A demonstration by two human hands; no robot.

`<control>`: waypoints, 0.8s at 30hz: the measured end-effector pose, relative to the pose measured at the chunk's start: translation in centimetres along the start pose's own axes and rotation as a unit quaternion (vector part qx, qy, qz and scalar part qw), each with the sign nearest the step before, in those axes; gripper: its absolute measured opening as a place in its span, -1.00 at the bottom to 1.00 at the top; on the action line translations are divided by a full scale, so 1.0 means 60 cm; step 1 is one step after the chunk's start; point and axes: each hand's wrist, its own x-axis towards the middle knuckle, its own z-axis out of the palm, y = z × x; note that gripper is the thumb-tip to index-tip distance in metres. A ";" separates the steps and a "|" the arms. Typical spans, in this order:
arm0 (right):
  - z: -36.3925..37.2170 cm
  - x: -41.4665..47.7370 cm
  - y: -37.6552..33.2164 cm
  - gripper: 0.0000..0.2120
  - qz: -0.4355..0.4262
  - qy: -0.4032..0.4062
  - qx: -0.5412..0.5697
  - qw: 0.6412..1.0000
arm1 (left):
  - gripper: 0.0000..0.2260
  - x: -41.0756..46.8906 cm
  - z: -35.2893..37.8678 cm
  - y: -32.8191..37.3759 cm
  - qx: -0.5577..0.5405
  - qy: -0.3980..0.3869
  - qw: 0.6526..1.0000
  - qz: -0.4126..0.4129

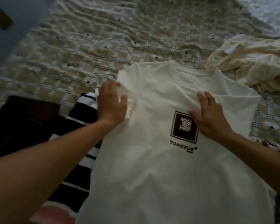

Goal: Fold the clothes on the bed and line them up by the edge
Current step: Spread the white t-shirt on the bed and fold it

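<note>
A white T-shirt (pixel 160 167) with a dark square logo and the word TONGXUE lies face up on the bed, collar away from me. My left hand (pixel 111 102) rests flat on its left shoulder and sleeve, fingers straight. My right hand (pixel 208 115) lies flat on the chest just right of the logo, fingers spread. Under the shirt's left side lies a black-and-white striped garment (pixel 81 125). A crumpled cream garment (pixel 252 62) sits on the bed to the far right.
The bed is covered with a beige plaid sheet (pixel 103 38) with small bear prints, wrinkled. A dark garment (pixel 23 120) lies at the left by the bed's edge. A pink patch (pixel 53 212) shows at the bottom left. White bedding (pixel 271 12) fills the top right corner.
</note>
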 end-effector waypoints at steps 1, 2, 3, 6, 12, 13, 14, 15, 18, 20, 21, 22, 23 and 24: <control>0.007 0.012 -0.030 -0.33 -0.010 -0.004 0.022 1.000 | -0.63 0.021 -0.016 -0.018 0.003 0.000 0.998 -0.061; 0.016 0.024 -0.060 -0.34 -0.020 -0.009 0.042 0.999 | -0.60 0.039 -0.029 -0.031 -0.003 -0.012 0.993 -0.118; 0.025 0.036 -0.091 -0.34 -0.033 -0.015 0.059 0.998 | -0.55 0.054 -0.038 -0.043 -0.022 -0.030 0.985 -0.166; 0.052 0.060 -0.176 -0.36 -0.082 -0.039 0.086 0.992 | -0.40 0.090 -0.048 -0.067 -0.089 -0.092 0.954 -0.272; 0.102 0.096 -0.256 -0.37 -0.150 -0.116 -0.002 0.982 | -0.50 0.125 -0.063 -0.082 -0.175 -0.236 0.899 -0.324; 0.107 0.101 -0.259 -0.35 -0.143 -0.123 -0.013 0.982 | -0.57 0.129 -0.066 -0.078 -0.179 -0.231 0.903 -0.313; 0.110 0.105 -0.260 -0.33 -0.136 -0.126 -0.018 0.982 | -0.62 0.132 -0.072 -0.075 -0.176 -0.209 0.917 -0.290; 0.112 0.107 -0.260 -0.30 -0.131 -0.122 -0.018 0.984 | -0.65 0.138 -0.078 -0.073 -0.167 -0.171 0.936 -0.258; 0.118 0.103 -0.254 -0.23 -0.116 -0.095 -0.030 0.988 | -0.71 0.153 -0.103 -0.074 -0.178 -0.097 0.963 -0.178; 0.122 0.100 -0.249 -0.21 -0.108 -0.107 -0.042 0.987 | -0.75 0.155 -0.114 -0.071 -0.173 -0.121 0.965 -0.153; 0.123 0.100 -0.246 -0.21 -0.108 -0.119 -0.043 0.986 | -0.77 0.155 -0.115 -0.068 -0.165 -0.138 0.965 -0.151; 0.121 0.100 -0.244 -0.21 -0.109 -0.127 -0.037 0.985 | -0.76 0.155 -0.114 -0.063 -0.164 -0.151 0.963 -0.154; 0.117 0.100 -0.243 -0.21 -0.110 -0.130 -0.019 0.985 | -0.77 0.156 -0.114 -0.055 -0.170 -0.156 0.960 -0.159; 0.111 0.098 -0.244 -0.23 -0.109 -0.126 0.017 0.986 | -0.77 0.156 -0.114 -0.041 -0.170 -0.158 0.959 -0.160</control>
